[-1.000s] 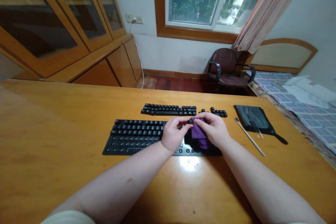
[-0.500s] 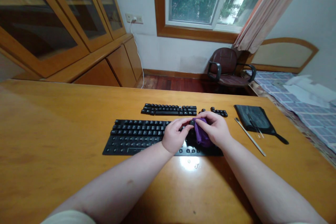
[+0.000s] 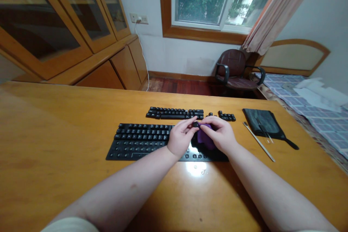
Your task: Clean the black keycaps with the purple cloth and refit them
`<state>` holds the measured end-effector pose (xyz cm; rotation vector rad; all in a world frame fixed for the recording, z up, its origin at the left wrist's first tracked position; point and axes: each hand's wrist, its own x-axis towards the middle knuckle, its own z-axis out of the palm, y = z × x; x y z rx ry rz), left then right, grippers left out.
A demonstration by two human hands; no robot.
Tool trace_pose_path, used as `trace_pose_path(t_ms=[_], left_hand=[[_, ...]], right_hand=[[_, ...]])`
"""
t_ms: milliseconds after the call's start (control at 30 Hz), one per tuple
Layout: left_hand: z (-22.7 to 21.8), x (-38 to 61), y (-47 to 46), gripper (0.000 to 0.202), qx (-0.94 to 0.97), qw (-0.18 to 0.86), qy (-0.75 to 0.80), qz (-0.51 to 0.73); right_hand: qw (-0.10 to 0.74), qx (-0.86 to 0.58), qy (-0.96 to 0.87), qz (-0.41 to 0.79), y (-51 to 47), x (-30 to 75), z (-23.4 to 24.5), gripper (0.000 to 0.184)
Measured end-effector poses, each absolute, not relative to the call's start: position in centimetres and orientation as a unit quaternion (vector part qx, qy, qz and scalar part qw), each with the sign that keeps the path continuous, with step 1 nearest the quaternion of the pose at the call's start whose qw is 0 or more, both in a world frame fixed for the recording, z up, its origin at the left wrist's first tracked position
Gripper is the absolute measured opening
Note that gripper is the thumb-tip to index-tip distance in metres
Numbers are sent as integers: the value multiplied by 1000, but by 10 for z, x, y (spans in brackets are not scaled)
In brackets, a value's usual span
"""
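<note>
Between the fingertips of my left hand [image 3: 181, 136] is a small black keycap [image 3: 195, 124], pinched by thumb and forefinger. My right hand [image 3: 221, 133] grips a purple cloth [image 3: 205, 139], which hangs down from its fingers and touches the keycap's side. Both hands are over the right part of a black keyboard [image 3: 143, 137]. Its upper rows on the left carry keycaps, while the lower rows show bare switches. Part of the keyboard is hidden behind my hands and the cloth.
Behind the keyboard, loose keycaps [image 3: 175, 113] lie in rows, with a smaller group [image 3: 227, 116] to the right. A thin pale stick with a dark tip [image 3: 259, 142] lies beside a black pouch [image 3: 262, 123], with tweezers [image 3: 264, 130] on it. All rest on the wooden table [image 3: 67, 123].
Both hands have shifted slightly left with the keycap and cloth. The keycap now shows more clearly between the fingers, and the cloth hangs in a different fold.
</note>
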<state>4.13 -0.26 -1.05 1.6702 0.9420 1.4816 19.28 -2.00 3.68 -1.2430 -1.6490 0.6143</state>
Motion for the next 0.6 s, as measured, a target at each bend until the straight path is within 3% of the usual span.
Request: trace_pose_path(t_ms=[167,600], left_hand=[[-7,43,-6,20,618,401,369,566],[-3,39,-2,22,680,311,341,570]], right_hand=[[479,-513,-669,245,-20,192,38,7],[483,-520,-667,226,-19,195,38,5]])
